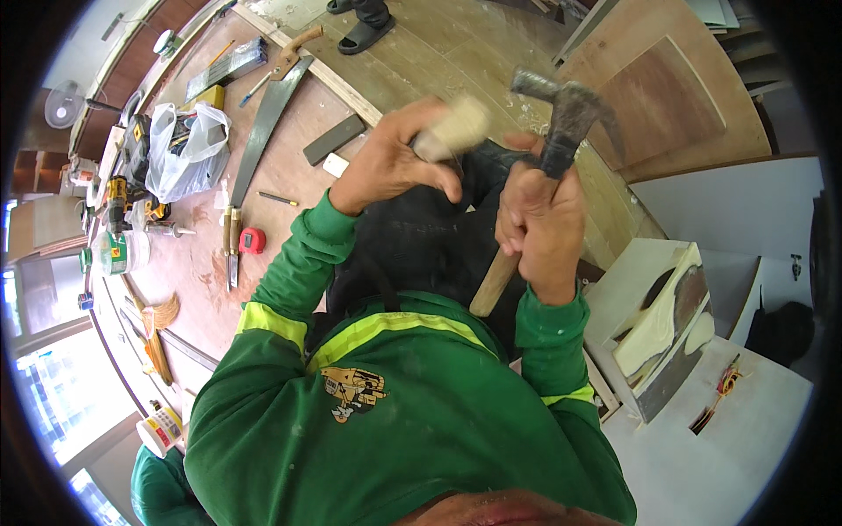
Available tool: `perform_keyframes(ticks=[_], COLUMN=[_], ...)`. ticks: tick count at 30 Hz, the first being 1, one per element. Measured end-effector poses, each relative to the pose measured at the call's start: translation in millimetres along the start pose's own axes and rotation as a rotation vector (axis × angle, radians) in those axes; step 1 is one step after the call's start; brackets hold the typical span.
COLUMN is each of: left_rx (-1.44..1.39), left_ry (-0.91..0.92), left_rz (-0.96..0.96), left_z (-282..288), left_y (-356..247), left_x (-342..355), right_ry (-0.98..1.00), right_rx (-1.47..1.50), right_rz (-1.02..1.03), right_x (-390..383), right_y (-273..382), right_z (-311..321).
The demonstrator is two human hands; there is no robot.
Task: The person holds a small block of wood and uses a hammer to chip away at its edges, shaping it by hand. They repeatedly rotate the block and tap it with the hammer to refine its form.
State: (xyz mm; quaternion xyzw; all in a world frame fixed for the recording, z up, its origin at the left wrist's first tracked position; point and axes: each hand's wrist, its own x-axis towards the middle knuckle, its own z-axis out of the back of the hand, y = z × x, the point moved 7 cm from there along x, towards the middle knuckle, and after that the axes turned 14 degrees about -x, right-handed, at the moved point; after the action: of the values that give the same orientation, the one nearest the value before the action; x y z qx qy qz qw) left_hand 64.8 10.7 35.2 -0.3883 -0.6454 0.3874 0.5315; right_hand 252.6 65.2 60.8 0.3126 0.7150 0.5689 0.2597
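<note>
My left hand is curled around a pale, motion-blurred piece, possibly wood, just over my dark trousers. Its thumb points toward the right. My right hand grips a claw hammer by its wooden handle, with the dark metal head raised to the right of the left hand. A dark sharpening-stone-like block and a small white piece lie on the bench beyond my left hand. What lies behind both hands is partly hidden.
The plywood bench carries a handsaw, red tape measure, plastic bag and drill. Someone's sandalled foot is at the top. A plywood panel and white cabinet pieces stand at right.
</note>
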Motion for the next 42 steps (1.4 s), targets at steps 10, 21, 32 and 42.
perform_keyframes(ticks=[10, 21, 32, 42], left_rx=[0.407, 0.183, 0.163, 0.143], left_ry=[0.132, 0.048, 0.014, 0.013], left_rz=[-0.074, 0.039, 0.079, 0.108], left_z=[-12, -6, -8, -9], left_y=[4, 32, 39, 40], left_x=[3, -3, -1, 3], right_ry=[-0.07, -0.137, -0.157, -0.164], right_rx=[-0.212, -0.128, -0.124, -0.077], right_rz=[0.061, 0.02, 0.014, 0.032], right_x=[-9, -5, -6, -6], right_y=[-11, -13, -12, -12], right_z=[-20, -23, -18, -17])
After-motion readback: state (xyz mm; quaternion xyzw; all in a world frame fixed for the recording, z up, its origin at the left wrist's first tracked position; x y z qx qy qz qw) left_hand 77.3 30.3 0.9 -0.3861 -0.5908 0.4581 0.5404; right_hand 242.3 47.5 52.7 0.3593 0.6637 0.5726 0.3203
